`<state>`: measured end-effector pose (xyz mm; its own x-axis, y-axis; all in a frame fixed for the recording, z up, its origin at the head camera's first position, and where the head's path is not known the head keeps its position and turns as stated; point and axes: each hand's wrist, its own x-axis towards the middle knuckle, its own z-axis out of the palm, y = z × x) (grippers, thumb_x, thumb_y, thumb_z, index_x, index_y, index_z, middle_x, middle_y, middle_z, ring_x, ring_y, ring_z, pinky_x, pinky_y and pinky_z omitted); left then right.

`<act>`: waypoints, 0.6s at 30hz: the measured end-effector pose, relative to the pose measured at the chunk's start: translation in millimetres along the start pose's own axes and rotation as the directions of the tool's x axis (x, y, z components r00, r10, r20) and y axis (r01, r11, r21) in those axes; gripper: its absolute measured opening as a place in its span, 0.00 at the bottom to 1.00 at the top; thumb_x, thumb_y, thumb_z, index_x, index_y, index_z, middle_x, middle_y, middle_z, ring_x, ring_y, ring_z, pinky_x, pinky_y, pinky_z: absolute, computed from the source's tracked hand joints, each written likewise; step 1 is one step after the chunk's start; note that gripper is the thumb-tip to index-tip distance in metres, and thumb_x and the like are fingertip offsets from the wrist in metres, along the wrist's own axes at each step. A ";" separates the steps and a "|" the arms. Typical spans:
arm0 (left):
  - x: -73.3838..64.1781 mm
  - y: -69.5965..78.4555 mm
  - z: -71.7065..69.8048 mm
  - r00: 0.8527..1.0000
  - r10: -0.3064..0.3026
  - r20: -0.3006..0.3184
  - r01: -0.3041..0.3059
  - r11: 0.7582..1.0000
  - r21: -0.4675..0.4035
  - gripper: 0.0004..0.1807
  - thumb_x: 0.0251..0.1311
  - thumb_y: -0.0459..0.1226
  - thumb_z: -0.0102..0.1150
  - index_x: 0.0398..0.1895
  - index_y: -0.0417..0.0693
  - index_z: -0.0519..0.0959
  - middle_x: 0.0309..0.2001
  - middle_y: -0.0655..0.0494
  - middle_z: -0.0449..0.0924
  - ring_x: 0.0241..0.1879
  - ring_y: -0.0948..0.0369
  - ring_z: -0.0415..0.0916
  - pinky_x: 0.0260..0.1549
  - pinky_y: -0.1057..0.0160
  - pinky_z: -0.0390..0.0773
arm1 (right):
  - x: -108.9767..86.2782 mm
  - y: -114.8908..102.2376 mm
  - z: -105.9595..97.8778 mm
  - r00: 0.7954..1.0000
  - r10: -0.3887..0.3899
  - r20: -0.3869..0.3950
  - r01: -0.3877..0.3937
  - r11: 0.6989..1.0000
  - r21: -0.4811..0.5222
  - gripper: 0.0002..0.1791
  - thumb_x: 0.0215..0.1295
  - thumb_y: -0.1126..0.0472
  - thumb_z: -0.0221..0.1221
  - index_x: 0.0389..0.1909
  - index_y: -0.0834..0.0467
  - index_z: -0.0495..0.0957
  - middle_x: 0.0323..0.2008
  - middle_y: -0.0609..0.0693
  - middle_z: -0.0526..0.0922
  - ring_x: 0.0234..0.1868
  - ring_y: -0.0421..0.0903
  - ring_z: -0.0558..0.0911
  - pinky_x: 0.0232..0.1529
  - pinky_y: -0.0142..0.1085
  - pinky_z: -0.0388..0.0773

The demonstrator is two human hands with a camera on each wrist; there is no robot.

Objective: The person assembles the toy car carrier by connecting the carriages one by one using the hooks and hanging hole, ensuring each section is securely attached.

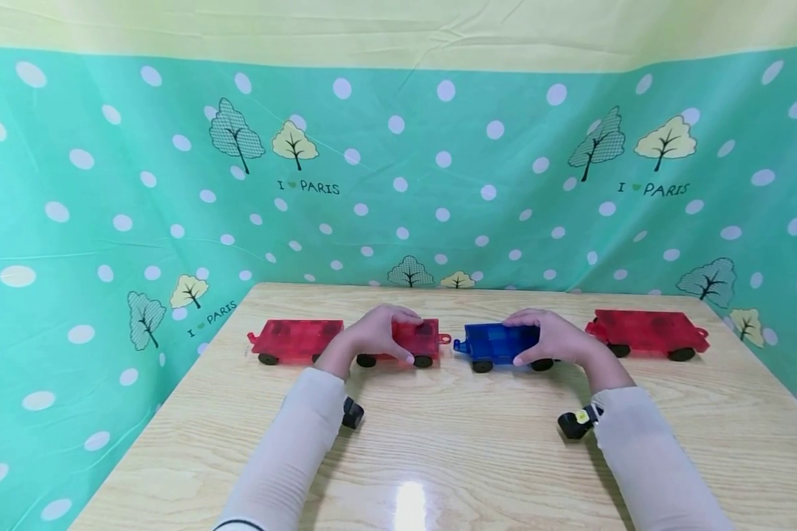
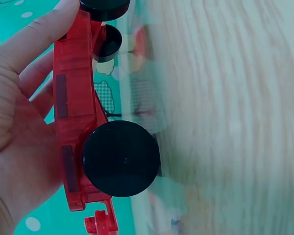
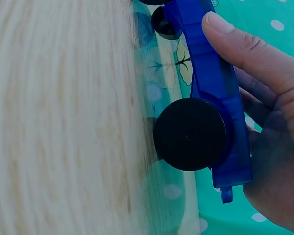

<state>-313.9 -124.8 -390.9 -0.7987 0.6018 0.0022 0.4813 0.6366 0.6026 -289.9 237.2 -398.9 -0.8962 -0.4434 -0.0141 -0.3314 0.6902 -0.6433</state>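
Four-wheeled toy train cars stand in a row on the wooden table (image 1: 452, 442). With thumb and fingers across its body, my left hand (image 1: 378, 335) grips a red toy car (image 1: 427, 335), whose ring coupler points right. My right hand (image 1: 551, 339) holds a blue toy car (image 1: 488, 343) the same way; its hook coupler faces that ring across a small gap. Close up, the left wrist view shows the red body and black wheel (image 2: 121, 159) beside the palm. In the right wrist view my thumb presses the side of the blue body, above a black wheel (image 3: 190, 134).
Another red car (image 1: 299, 339) stands to the left, partly behind my left wrist. At the right is one more red car (image 1: 651, 332), its near end close behind my right hand. A green dotted cloth (image 1: 398, 221) hangs behind the table's back edge.
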 end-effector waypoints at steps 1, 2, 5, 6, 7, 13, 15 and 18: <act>-0.6 0.0 -0.7 1.000 -0.002 -0.001 0.002 1.000 -0.006 0.39 0.41 0.40 0.81 0.62 0.50 0.77 0.62 0.57 0.74 0.66 0.57 0.64 0.62 0.59 0.67 | -0.1 0.0 0.0 1.000 -0.001 0.000 0.001 1.000 -0.001 0.42 0.46 0.49 0.77 0.63 0.59 0.75 0.66 0.63 0.68 0.67 0.68 0.61 0.62 0.65 0.61; -1.1 0.2 -1.3 1.000 -0.005 -0.002 0.005 1.000 -0.009 0.39 0.41 0.40 0.81 0.62 0.50 0.77 0.63 0.57 0.74 0.67 0.57 0.63 0.62 0.59 0.67 | -0.4 0.0 -0.1 1.000 -0.003 -0.001 0.003 1.000 -0.002 0.42 0.46 0.49 0.77 0.63 0.59 0.75 0.66 0.63 0.68 0.67 0.68 0.61 0.62 0.65 0.61; -2.5 0.8 -2.4 1.000 -0.006 -0.006 0.006 1.000 -0.003 0.39 0.41 0.41 0.81 0.63 0.52 0.77 0.63 0.58 0.73 0.67 0.57 0.62 0.63 0.57 0.67 | -0.9 0.4 -0.5 1.000 -0.007 0.000 0.007 1.000 -0.005 0.42 0.46 0.49 0.76 0.63 0.59 0.75 0.66 0.63 0.68 0.67 0.67 0.61 0.61 0.65 0.62; -2.9 1.3 -2.7 1.000 -0.007 -0.007 0.007 1.000 -0.001 0.39 0.42 0.41 0.80 0.63 0.52 0.77 0.63 0.59 0.72 0.68 0.56 0.61 0.63 0.57 0.66 | -1.0 0.6 -0.6 1.000 -0.008 0.000 0.008 1.000 -0.005 0.42 0.46 0.50 0.76 0.63 0.59 0.74 0.66 0.63 0.68 0.67 0.67 0.61 0.61 0.65 0.62; -3.3 1.8 -2.9 1.000 -0.009 -0.010 0.009 1.000 0.000 0.39 0.42 0.41 0.80 0.63 0.52 0.77 0.63 0.59 0.72 0.68 0.56 0.61 0.63 0.57 0.66 | -1.0 0.7 -0.8 1.000 -0.009 -0.001 0.009 1.000 -0.007 0.42 0.46 0.49 0.76 0.63 0.59 0.74 0.65 0.63 0.68 0.67 0.67 0.61 0.61 0.65 0.62; -4.0 4.8 -3.6 1.000 -0.009 -0.017 0.009 1.000 -0.002 0.39 0.41 0.41 0.81 0.62 0.52 0.77 0.63 0.58 0.72 0.68 0.56 0.60 0.62 0.57 0.68 | -1.0 0.0 -1.3 1.000 -0.013 -0.002 0.013 1.000 -0.008 0.41 0.46 0.50 0.76 0.63 0.59 0.74 0.65 0.64 0.68 0.67 0.67 0.61 0.61 0.65 0.62; -3.6 5.8 -3.9 1.000 -0.003 -0.011 0.003 1.000 -0.002 0.39 0.42 0.41 0.81 0.62 0.52 0.77 0.63 0.57 0.72 0.68 0.56 0.60 0.61 0.57 0.69 | -0.5 -0.6 -0.8 1.000 -0.018 -0.001 0.018 1.000 -0.015 0.41 0.46 0.50 0.76 0.63 0.59 0.75 0.65 0.64 0.68 0.66 0.67 0.61 0.61 0.65 0.62; -2.5 7.9 -5.2 1.000 0.006 0.000 -0.006 1.000 0.002 0.38 0.42 0.41 0.80 0.62 0.52 0.77 0.64 0.56 0.72 0.68 0.55 0.60 0.59 0.57 0.71 | 0.4 -1.3 0.3 1.000 -0.023 0.001 0.023 0.999 -0.024 0.41 0.46 0.50 0.76 0.63 0.59 0.75 0.65 0.64 0.68 0.67 0.67 0.62 0.61 0.64 0.62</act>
<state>-310.1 -123.7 -382.1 -0.7957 0.6056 0.0058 0.4870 0.6341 0.6007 -289.8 236.0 -398.3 -0.8881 -0.4597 -0.0004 -0.3586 0.6932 -0.6252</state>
